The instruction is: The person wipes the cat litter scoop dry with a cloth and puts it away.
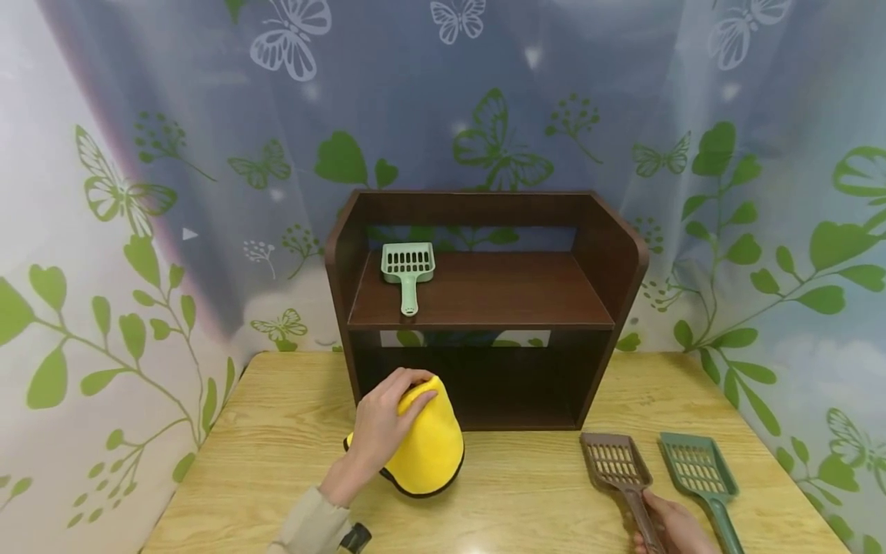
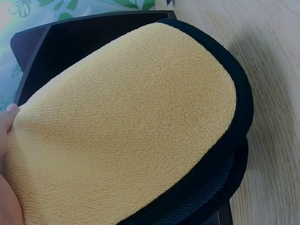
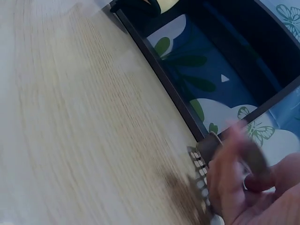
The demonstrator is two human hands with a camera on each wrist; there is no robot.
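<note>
My left hand (image 1: 379, 423) grips the top of a yellow cloth (image 1: 431, 450) with a black border, which hangs in front of the shelf's left part. In the left wrist view the cloth (image 2: 136, 112) fills most of the picture, and a dark underside shows below its edge. At the front right, my right hand (image 1: 677, 526) holds a brown litter scoop (image 1: 637, 504) by its handle, the slotted head pointing toward the shelf. The right hand (image 3: 236, 183) is partly blurred in the right wrist view. Just right of it lies a dark green litter scoop (image 1: 721, 517).
A dark brown two-level shelf (image 1: 498, 296) stands at the back of the wooden table (image 1: 263, 462). On its upper board, toward the left, is a light green litter scoop (image 1: 409, 291). A curtain (image 1: 429, 115) printed with leaves and butterflies surrounds the table.
</note>
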